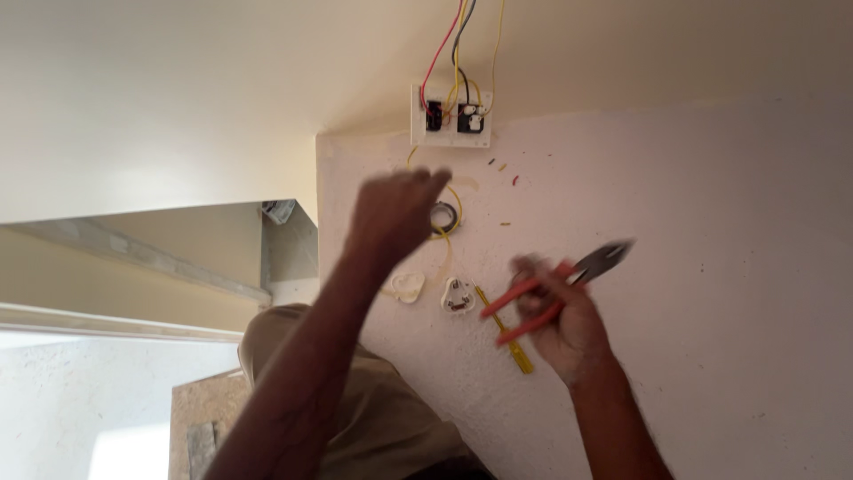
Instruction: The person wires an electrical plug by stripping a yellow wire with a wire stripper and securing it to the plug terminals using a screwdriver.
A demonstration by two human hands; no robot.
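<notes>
On the white bench (711, 267), the right hand (569, 324) is shut around a pair of pliers (569, 280). The pliers have orange-red handles and a dark metal nose that sticks out past the fingers, up and to the right. They look a little blurry.

The left hand (395, 209) is raised over the bench, with the fingers curled in. It is near a small dark roll of tape (444, 216) and a loop of yellow wire (455, 197). I cannot tell if this grip holds anything.

Between the two hands lie a white plug (458, 294) and a white plug cover (409, 286), just beside each other. A yellow screwdriver (505, 331) lies next to the plug, partly under the pliers' handles.

At the far edge of the bench is a white switch plate (450, 116) with two dark parts on it. Red, yellow and black wires (453, 44) run up from it along the wall. Little bits of cut wire (502, 166) lie close by.
</notes>
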